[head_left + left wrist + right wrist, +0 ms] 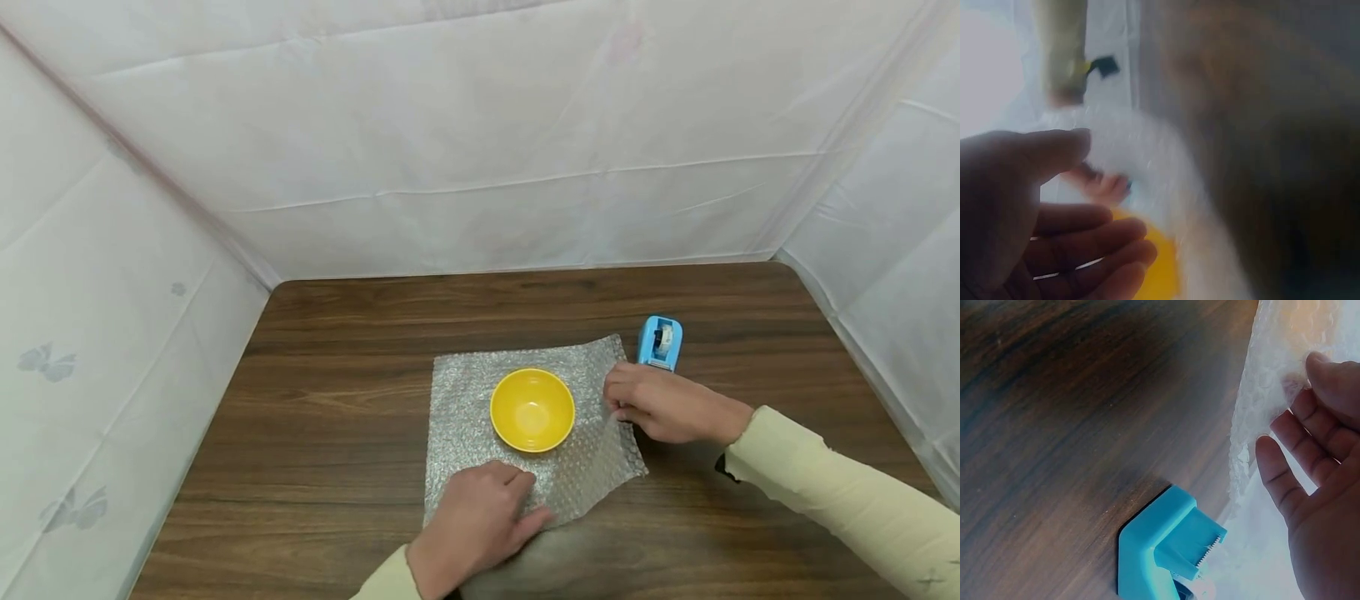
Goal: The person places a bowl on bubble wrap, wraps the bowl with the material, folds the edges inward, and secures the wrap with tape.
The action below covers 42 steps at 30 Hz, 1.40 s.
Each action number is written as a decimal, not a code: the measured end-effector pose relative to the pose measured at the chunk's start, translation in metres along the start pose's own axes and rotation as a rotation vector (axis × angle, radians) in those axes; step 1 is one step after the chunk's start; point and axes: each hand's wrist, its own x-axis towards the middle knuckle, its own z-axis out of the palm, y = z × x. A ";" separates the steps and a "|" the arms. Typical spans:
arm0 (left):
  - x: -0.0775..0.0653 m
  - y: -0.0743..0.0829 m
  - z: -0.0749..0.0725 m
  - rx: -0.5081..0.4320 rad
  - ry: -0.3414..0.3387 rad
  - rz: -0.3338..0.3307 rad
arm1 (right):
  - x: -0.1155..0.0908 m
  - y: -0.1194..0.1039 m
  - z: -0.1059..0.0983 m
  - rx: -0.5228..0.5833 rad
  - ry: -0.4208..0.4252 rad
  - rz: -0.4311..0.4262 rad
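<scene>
A yellow bowl (532,412) sits upright on a sheet of clear bubble wrap (455,417) on the table. My right hand (667,404) pinches the sheet's right edge between thumb and fingers, and that side is lifted and bends inward. Near the front edge of the sheet, my left hand (476,517) is palm down in front of the bowl. In the left wrist view its fingers (1085,244) are loosely bent with nothing between them and the thumb. The bowl (1163,269) shows partly behind those fingers.
Just beyond my right hand stands a blue tape dispenser (647,337) with a roll of tape and a toothed cutter. The dark wood table (330,417) is bordered by white cloth walls (480,217) at the back and both sides.
</scene>
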 end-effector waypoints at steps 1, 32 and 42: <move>0.001 0.004 0.003 0.003 -0.001 0.000 | 0.000 0.000 0.000 0.003 0.002 0.000; 0.046 0.047 0.027 0.027 0.107 -0.044 | 0.003 -0.001 0.000 0.021 0.009 0.031; 0.058 0.044 0.027 0.017 0.095 -0.093 | 0.003 -0.001 0.000 0.010 0.007 0.030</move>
